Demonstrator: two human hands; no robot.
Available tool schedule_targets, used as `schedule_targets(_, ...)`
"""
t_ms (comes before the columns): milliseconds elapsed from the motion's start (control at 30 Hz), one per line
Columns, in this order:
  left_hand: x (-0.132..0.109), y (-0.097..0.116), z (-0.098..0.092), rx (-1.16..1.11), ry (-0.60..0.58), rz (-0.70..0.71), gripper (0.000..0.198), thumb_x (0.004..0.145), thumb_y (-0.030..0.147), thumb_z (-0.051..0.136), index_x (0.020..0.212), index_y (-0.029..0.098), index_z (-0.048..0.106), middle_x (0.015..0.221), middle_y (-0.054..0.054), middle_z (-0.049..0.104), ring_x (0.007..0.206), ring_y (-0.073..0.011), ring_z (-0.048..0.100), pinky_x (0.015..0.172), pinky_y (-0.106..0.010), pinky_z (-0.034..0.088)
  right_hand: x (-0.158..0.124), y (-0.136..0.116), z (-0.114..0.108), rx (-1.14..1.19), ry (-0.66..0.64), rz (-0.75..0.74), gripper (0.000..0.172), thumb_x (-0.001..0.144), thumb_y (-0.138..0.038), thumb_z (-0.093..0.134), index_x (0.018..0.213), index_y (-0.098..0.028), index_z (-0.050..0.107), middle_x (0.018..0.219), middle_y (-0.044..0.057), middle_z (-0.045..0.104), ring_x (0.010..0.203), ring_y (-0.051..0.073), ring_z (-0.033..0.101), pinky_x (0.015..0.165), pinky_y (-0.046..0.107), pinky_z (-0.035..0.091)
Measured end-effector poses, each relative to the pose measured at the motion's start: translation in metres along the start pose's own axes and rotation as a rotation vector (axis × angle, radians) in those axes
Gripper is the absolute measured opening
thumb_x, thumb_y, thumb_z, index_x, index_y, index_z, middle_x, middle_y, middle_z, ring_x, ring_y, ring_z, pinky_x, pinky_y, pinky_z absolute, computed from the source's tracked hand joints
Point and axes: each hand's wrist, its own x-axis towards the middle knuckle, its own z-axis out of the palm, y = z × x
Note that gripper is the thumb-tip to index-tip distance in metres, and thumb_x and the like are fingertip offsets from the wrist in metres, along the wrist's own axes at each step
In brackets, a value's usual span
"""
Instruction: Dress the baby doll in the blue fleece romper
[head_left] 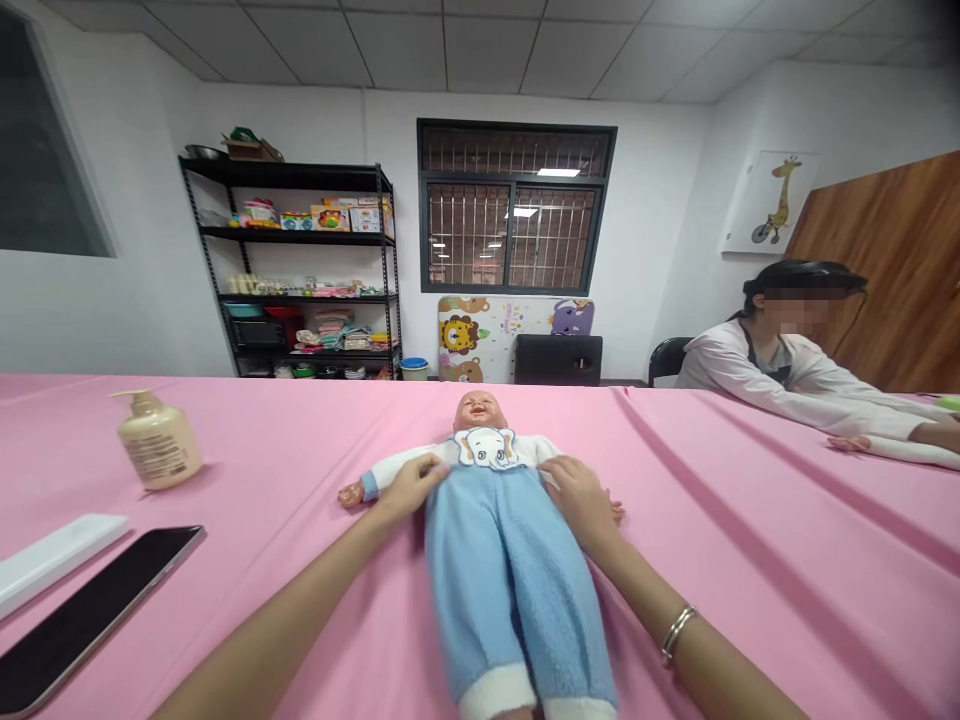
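A baby doll (480, 409) lies on its back, head away from me and arms spread. It wears blue fleece overalls (491, 545) with white cuffs, an elephant face patch (486, 448) on the chest and white sleeves with blue cuffs. My left hand (411, 487) is at the left side of the chest, fingers curled in on the edge of the overalls. On the opposite side my right hand (581, 497) holds the edge with bent fingers, a silver bracelet (677, 632) on that wrist. Part of the doll's arm is hidden behind my right hand.
The table has a pink cloth (285, 540). At left are a pump bottle (157, 440), a white flat case (56, 560) and a phone (97, 610). A person (780, 350) sits at right beside another doll's arm (892, 448). A black shelf (300, 235) stands behind.
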Motion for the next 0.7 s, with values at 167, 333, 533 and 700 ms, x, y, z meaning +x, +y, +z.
schedule_targets(167, 0.007, -0.009, 0.011, -0.129, 0.223, -0.122, 0.043, 0.073, 0.057, 0.05, 0.077, 0.015, 0.052, 0.073, -0.001, 0.055, 0.072, -0.0187, 0.051, 0.065, -0.028, 0.042, -0.003, -0.001, 0.008, 0.534, -0.243, 0.172, 0.036, 0.083, -0.045, 0.041, 0.084, -0.013, 0.057, 0.074, 0.004, 0.059, 0.066, 0.015, 0.052, 0.062, 0.026, 0.039)
schedule_targets(333, 0.001, -0.003, 0.014, -0.032, 0.116, -0.093, 0.042, 0.075, 0.058, 0.049, 0.069, 0.016, 0.051, 0.067, 0.0, 0.054, 0.067, -0.0181, 0.05, 0.062, -0.028, 0.041, 0.007, 0.027, 0.001, 0.781, -0.084, 0.394, 0.043, 0.068, -0.058, 0.053, 0.068, -0.015, 0.048, 0.055, -0.003, 0.044, 0.053, 0.01, 0.041, 0.052, 0.022, 0.032)
schedule_targets(533, -0.001, -0.005, -0.003, 0.069, -0.107, 0.0, 0.03, 0.077, 0.045, 0.049, 0.078, 0.016, 0.056, 0.08, -0.003, 0.06, 0.076, -0.0205, 0.052, 0.072, -0.03, 0.042, 0.0, 0.026, -0.001, 0.87, -0.268, 0.351, 0.035, 0.061, -0.043, 0.063, 0.076, -0.016, 0.047, 0.069, 0.001, 0.056, 0.065, 0.014, 0.051, 0.061, 0.025, 0.04)
schedule_targets(700, 0.003, -0.021, -0.002, 0.168, 0.102, -0.001, 0.021, 0.075, 0.036, 0.046, 0.077, 0.016, 0.054, 0.078, -0.003, 0.059, 0.077, -0.0219, 0.053, 0.073, -0.032, 0.041, -0.001, 0.03, -0.001, 0.357, -0.101, 0.245, 0.025, 0.069, -0.039, 0.056, 0.07, -0.016, 0.046, 0.072, 0.003, 0.055, 0.072, 0.017, 0.05, 0.065, 0.028, 0.036)
